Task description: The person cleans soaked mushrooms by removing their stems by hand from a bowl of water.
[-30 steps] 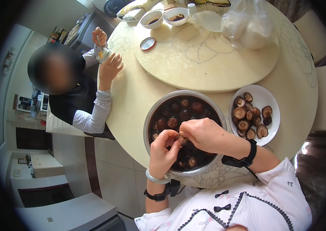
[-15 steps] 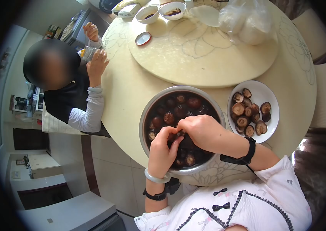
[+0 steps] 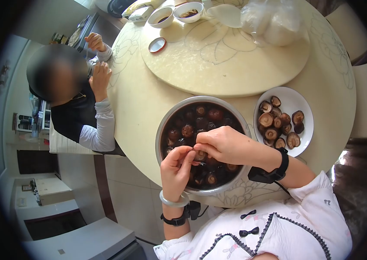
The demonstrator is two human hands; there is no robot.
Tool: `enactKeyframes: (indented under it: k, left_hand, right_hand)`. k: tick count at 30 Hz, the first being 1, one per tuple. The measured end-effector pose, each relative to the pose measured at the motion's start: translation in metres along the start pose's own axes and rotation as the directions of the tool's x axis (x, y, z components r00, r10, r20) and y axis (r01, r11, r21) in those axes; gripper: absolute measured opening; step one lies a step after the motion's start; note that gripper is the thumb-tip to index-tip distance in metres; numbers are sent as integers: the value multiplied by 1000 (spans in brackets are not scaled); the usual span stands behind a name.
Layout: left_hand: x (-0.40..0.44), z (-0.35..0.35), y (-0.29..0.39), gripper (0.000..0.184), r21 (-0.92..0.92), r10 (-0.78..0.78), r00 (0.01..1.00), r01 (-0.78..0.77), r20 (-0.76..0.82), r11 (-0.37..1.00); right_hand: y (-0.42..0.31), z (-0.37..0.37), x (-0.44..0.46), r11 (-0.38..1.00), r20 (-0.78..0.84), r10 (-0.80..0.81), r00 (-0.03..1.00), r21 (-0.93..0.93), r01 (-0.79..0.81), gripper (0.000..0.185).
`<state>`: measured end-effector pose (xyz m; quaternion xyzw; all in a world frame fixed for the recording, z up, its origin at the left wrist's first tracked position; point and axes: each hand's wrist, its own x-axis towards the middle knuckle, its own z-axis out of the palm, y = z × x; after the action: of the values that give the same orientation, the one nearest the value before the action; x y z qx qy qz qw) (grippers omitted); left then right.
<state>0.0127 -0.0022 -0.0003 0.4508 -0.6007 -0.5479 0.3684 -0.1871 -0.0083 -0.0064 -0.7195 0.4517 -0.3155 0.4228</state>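
A metal basin (image 3: 159, 145) holds dark water with several soaked shiitake mushrooms (image 3: 187, 130) in it. My left hand (image 3: 177, 169) is over its near left part, thumb and fingers pinched together. My right hand (image 3: 222, 145) reaches in from the right, fingers curled, its tips meeting those of the left. A shiitake mushroom (image 3: 200, 156) with its pale underside showing sits right under the right fingertips, seemingly held there. Whatever is in the left pinch is too small to make out. Right of the basin, a white plate (image 3: 307, 134) carries several shiitake mushrooms (image 3: 266, 118).
A raised round turntable (image 3: 222, 65) fills the far part of the table (image 3: 136, 143). On it are two white bowls (image 3: 161, 18) with dark contents, a jar lid (image 3: 157, 45) and a plastic bag (image 3: 272, 21). Another person (image 3: 79, 117) sits at the left, hands raised.
Both hands have lifted and shifted slightly left, fingertips still together. A mushroom's pale underside now shows beneath them. The other person's hands have shifted slightly.
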Motion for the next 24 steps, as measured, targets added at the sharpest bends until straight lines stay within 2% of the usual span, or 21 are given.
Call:
enactKeyframes:
  k: [4,7,9,12,18,24]
  left_hand:
    - [1,0,-3,11,41,2,1000,-2,0,999]
    - [1,1,-4,10,59,5,1000,-4,-19,998]
    - [0,3,-3,8,179,49,995,-32,-92,983]
    - [-1,4,1,7,266,107,989,-77,-101,961]
    - [-1,6,2,12,487,227,972,-170,-61,857]
    - [0,7,6,11,477,197,980,-160,-29,864]
  right_hand:
    - [2,5,-3,999,-64,13,998,40,-11,17]
    - [4,5,-3,999,-15,37,999,-14,-37,10]
    - [7,5,-1,1000,-11,6,1000,13,-6,9]
    - [0,-1,-1,992,42,71,997,104,-75,12]
    - [0,-3,-3,995,40,50,998,84,-53,14]
    - [2,1,-4,1000,8,20,1000,20,-20,13]
